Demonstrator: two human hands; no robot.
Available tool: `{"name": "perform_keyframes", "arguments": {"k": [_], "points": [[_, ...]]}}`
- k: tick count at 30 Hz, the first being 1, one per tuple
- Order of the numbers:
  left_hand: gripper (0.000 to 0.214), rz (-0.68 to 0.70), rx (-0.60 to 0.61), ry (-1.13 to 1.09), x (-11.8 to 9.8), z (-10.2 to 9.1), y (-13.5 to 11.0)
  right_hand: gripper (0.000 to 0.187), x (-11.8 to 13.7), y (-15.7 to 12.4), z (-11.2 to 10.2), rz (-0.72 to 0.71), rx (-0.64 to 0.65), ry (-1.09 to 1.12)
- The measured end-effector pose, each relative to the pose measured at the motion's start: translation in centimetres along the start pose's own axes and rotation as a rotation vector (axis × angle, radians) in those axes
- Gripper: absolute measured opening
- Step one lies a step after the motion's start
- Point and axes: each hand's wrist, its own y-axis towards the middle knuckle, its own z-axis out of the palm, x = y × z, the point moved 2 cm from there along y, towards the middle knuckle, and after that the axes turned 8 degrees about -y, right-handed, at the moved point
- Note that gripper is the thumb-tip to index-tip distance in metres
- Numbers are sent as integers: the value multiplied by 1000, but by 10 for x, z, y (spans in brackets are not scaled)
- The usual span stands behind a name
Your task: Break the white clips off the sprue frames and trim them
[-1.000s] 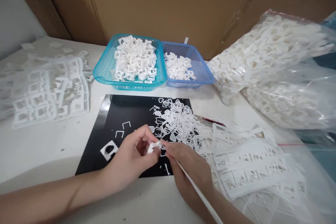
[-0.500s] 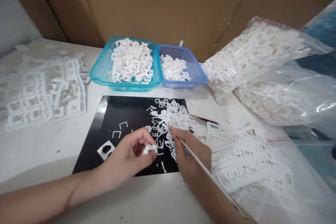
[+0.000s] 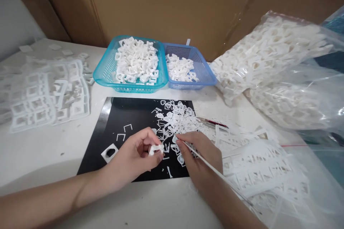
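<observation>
My left hand [image 3: 141, 148] pinches a small white plastic piece [image 3: 156, 149] with an opening in it, held over the black mat [image 3: 118, 114]. My right hand [image 3: 200, 154] is closed around a long, thin, light-coloured tool [image 3: 215, 171]; its shaft runs back over the wrist, and its tip is too small to make out. The two hands are apart. Between and beyond them lies a heap of thin white offcuts [image 3: 182, 118], many shaped like rings and brackets. A white square piece with a hole [image 3: 105, 154] rests on the mat beside my left wrist.
A teal basket [image 3: 99, 73] and a blue basket [image 3: 208, 75] hold white pieces behind the mat. White moulded frames [image 3: 24, 105] lie left, more frames [image 3: 266, 161] right. Filled clear bags [image 3: 268, 50] stand at the right. A red-handled tool [image 3: 212, 122] lies beside the heap.
The white piece in my left hand has turned slightly, showing more of its opening. My right hand keeps hold of the thin tool and sits slightly further right. The whole view has shifted a little.
</observation>
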Motion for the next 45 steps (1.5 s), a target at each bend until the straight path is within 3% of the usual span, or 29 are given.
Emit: {"name": "perform_keyframes", "arguments": {"k": [2, 4, 6, 7, 8, 11, 13, 15, 16, 17, 19, 21, 23, 25, 27, 30, 33, 36, 45], "points": [[9, 68, 14, 117, -19, -4, 1, 14, 1, 2, -4, 13, -8, -5], [5, 279, -45, 399, -53, -16, 7, 15, 1, 2, -6, 52, -10, -7], [7, 627, -334, 762, -91, -38, 17, 14, 2, 2, -7, 80, -24, 9], [14, 655, -478, 937, -106, -50, 24, 14, 2, 1, -8, 90, -33, 21], [24, 635, -564, 1068, -117, -63, 32, 13, 2, 1, -7, 104, -33, 32], [47, 562, -563, 1135, -133, -94, 51, 13, 1, -1, -6, 171, -5, 74], [51, 558, -564, 1155, -134, -101, 46, 13, -1, -1, -6, 195, 4, 84], [46, 550, -551, 1215, -129, -97, 26, 11, -5, -1, -6, 173, -23, 64], [38, 514, -505, 1279, -124, -91, 12, 10, -7, 0, -6, 148, -36, 39], [32, 395, -396, 1332, -114, -86, -1, 9, -9, 0, -5, 118, -40, 8], [41, 121, -130, 1323, -90, -76, -28, 9, -12, 1, -3, 57, -15, -50], [34, -7, -115, 1305, -70, -72, -47, 10, -14, 2, -1, 2, 31, -78], [12, -43, -137, 1238, -57, -70, -53, 10, -12, 3, -2, -33, 56, -52], [11, -44, -135, 1050, -52, -66, -46, 10, -6, 3, -4, -50, 76, 10], [16, -109, -75, 671, -48, -60, -33, 13, 1, 4, -7, -68, 98, 102], [23, -321, 59, -56, -35, -45, -15, 16, 11, 4, -10, -67, 89, 288], [31, -404, 180, -456, -18, -28, -3, 17, 16, 4, -9, -50, 73, 439], [30, -366, 266, -579, -6, -19, 1, 18, 17, 3, -8, -47, 110, 501], [27, -305, 307, -629, -2, -23, 2, 14, 20, 1, -10, -154, 287, 475]]}}
